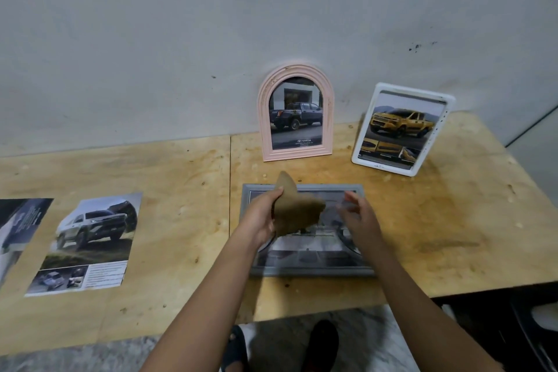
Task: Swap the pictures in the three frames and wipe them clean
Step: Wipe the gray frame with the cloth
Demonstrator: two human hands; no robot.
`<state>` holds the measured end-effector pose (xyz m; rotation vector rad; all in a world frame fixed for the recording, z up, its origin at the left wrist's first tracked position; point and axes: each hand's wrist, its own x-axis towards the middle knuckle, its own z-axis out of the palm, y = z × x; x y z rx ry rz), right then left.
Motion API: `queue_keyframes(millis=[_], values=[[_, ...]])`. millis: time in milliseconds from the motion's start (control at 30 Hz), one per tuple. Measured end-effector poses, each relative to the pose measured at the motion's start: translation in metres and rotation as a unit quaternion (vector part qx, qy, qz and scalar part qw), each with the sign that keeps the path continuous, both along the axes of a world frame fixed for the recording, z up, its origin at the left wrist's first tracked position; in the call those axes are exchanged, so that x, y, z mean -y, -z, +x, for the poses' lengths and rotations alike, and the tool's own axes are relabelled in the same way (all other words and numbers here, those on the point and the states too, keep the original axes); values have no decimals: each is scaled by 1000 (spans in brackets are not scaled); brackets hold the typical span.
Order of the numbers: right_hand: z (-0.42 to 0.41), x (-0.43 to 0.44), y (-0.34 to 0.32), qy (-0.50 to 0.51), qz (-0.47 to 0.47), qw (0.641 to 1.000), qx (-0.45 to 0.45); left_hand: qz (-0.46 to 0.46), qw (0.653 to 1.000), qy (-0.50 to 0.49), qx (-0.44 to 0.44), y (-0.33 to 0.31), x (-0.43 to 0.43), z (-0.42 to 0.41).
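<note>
Plywood tabletop [453, 220], scuffed and stained, runs against a bare grey wall [181, 39]. Taking the grey picture frame [311, 271] as the centre of the dial, it lies flat and face up near the table's front edge, straight ahead of the person. That is probably so the glass can take wiping pressure without the frame tipping.

At 12 o'clock the pink arched frame [297, 113] stands upright, its top against the wall, showing a dark pickup. At about 2 o'clock the white frame [403, 129] stands tilted back, showing a yellow pickup. Both stand apart from the grey frame and look loaded, so I judge them set out of the way as done or waiting for their wipe.

At 9 o'clock, well apart, a loose print of a pale SUV [90, 241] lies flat on the table. A second print [18, 223] lies beyond it, cut off by the picture's edge. These look like pictures taken out and laid aside.

The left hand [262, 214] pinches a brown cloth [297, 211] between thumb and fingers over the grey frame's upper left, and the cloth hangs bunched above the glass. The right hand [359, 217] is over the frame's upper right, blurred, with fingers loosely spread and nothing in them. I judge it is about to steady the frame or straighten the cloth. Whether the cloth touches the glass I cannot tell. A dark shoe [323, 341] shows at 6 o'clock, below the table edge.
</note>
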<state>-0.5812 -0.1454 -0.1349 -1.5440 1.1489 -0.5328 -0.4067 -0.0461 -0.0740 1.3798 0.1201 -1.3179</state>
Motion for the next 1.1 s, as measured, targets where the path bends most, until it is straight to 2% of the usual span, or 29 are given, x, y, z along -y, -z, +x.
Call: queue_keyframes(millis=[67, 133, 200, 300, 367, 467, 567, 633, 733, 800, 833, 900, 933, 1000, 1100], values=[[5, -2, -14, -114, -2, 993, 38, -6, 999, 34, 6, -2, 5, -3], [10, -2, -21, -203, -57, 977, -13, -4, 998, 59, 25, -3, 10, -3], [15, -2, -21, -223, -98, 968, -65, -3, 996, 76, 39, -4, 14, -2], [17, -2, -19, -187, -75, 978, -50, 4, 990, 98, 97, -2, 15, 1], [13, -3, -19, -160, 38, 986, 34, 9, 983, 109, 150, 5, 11, 4], [13, -4, -19, -98, 201, 967, 120, 37, 951, 106, 288, 24, -7, 9], [17, 0, -13, 29, 326, 933, 153, 125, 889, 33, 439, 55, -41, 12], [20, 4, -9, 88, 361, 913, 166, 166, 864, 15, 475, 75, -67, 8], [32, 7, -4, 141, 375, 902, 162, 197, 849, 41, 488, 100, -95, -2], [48, 7, -6, 155, 349, 914, 135, 195, 846, 46, 494, 103, -102, -7], [59, 6, -8, 146, 311, 933, 105, 187, 847, 44, 496, 102, -103, -8], [83, 1, -11, 76, 163, 984, 8, 172, 850, 41, 496, 101, -104, -5], [92, -3, -15, 23, 69, 997, -18, 165, 853, 43, 493, 100, -104, -4], [109, -14, -14, -109, -70, 991, -23, 160, 857, 38, 489, 100, -106, -3], [125, -31, 0, -327, -157, 929, -78, 157, 855, 19, 494, 102, -110, -1]])
